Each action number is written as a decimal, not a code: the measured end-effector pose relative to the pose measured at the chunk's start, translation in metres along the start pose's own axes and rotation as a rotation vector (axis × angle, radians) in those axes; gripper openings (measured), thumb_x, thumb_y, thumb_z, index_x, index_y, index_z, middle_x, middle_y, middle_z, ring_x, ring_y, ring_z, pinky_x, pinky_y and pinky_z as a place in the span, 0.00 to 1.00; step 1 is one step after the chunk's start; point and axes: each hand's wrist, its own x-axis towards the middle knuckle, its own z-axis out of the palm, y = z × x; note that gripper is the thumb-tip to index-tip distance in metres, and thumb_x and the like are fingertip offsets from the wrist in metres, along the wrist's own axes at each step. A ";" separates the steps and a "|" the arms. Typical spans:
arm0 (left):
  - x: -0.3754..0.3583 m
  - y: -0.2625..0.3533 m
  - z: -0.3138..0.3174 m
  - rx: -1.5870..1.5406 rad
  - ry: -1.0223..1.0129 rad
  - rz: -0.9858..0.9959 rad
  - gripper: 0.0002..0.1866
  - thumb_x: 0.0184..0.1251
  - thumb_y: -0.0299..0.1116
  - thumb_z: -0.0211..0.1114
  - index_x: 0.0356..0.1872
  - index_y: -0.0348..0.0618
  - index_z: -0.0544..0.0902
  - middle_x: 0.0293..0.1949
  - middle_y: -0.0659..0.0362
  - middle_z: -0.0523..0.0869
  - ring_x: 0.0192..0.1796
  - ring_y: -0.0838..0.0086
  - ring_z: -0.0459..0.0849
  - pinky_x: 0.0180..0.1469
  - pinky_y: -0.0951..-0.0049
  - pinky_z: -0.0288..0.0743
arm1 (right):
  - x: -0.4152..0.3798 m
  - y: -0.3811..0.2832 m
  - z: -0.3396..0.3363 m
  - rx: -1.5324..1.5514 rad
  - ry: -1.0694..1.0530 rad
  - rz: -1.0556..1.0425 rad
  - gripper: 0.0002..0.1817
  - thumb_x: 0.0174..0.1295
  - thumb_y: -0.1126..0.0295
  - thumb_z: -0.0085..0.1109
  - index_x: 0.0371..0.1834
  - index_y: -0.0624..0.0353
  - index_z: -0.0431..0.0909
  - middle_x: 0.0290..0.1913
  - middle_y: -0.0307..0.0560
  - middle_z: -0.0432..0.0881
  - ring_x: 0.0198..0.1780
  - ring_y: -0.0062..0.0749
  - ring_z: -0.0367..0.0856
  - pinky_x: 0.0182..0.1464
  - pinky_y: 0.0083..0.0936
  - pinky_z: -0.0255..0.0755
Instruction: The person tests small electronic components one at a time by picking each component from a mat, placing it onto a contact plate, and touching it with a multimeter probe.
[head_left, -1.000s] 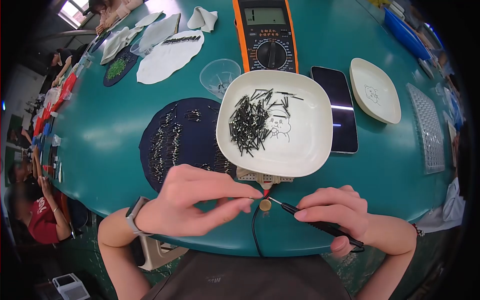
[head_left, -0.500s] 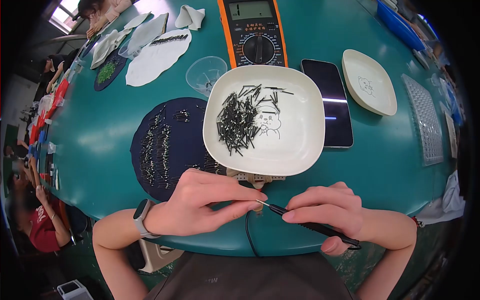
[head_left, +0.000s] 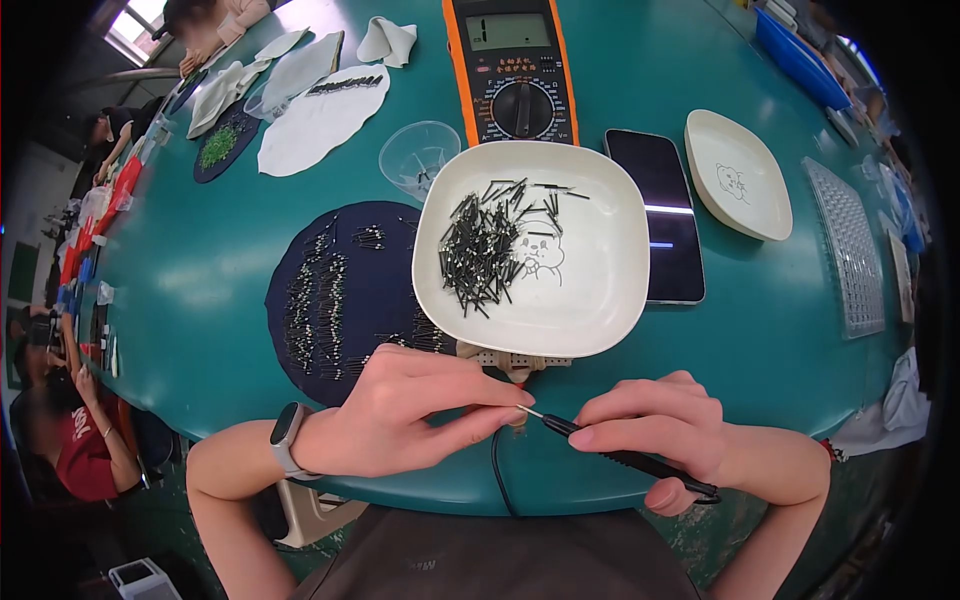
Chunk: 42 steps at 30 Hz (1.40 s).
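Note:
Between the fingers of my right hand [head_left: 655, 430] is a black test probe [head_left: 640, 460], its metal tip pointing left. My left hand [head_left: 425, 410], with a watch on the wrist, is pinched at that tip; whatever small part it holds is hidden by the fingers. Just beyond the hands stands a cream bowl [head_left: 600, 300] with many small black pins [head_left: 480, 250] in it. Behind the bowl, an orange multimeter [head_left: 522, 70] shows a 1. A dark blue cloth [head_left: 300, 280] with rows of small pins lies to the left.
Right of the bowl lie a phone [head_left: 660, 220], another cream dish [head_left: 738, 180] and a clear tray [head_left: 848, 245]. A clear cup [head_left: 418, 160] and white cloths [head_left: 325, 120] are at the left. Other people sit along the far left of the table [head_left: 190, 330].
The view has shifted slightly, so the bowl and meter appear a little lower. Both hands keep nearly the same pose, with the probe tip still at the left fingertips.

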 end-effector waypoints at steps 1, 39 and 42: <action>0.000 0.001 -0.002 0.074 0.017 0.041 0.11 0.61 0.26 0.76 0.45 0.40 0.91 0.24 0.57 0.87 0.21 0.73 0.82 0.23 0.75 0.70 | 0.000 0.000 0.000 0.005 0.007 0.003 0.33 0.73 0.41 0.52 0.56 0.63 0.85 0.46 0.49 0.84 0.29 0.28 0.82 0.22 0.20 0.68; 0.001 0.014 -0.024 0.212 0.090 0.038 0.08 0.59 0.19 0.73 0.38 0.40 0.86 0.22 0.62 0.79 0.19 0.78 0.79 0.20 0.76 0.68 | 0.000 0.001 0.000 -0.002 0.020 -0.002 0.30 0.73 0.44 0.53 0.55 0.64 0.85 0.45 0.49 0.84 0.29 0.29 0.83 0.22 0.20 0.69; 0.000 0.010 -0.010 0.087 -0.009 0.024 0.07 0.59 0.20 0.73 0.38 0.41 0.86 0.21 0.65 0.80 0.20 0.78 0.80 0.20 0.76 0.68 | 0.000 0.001 0.000 0.000 0.008 0.003 0.30 0.72 0.44 0.53 0.55 0.64 0.85 0.45 0.49 0.84 0.29 0.29 0.83 0.23 0.20 0.69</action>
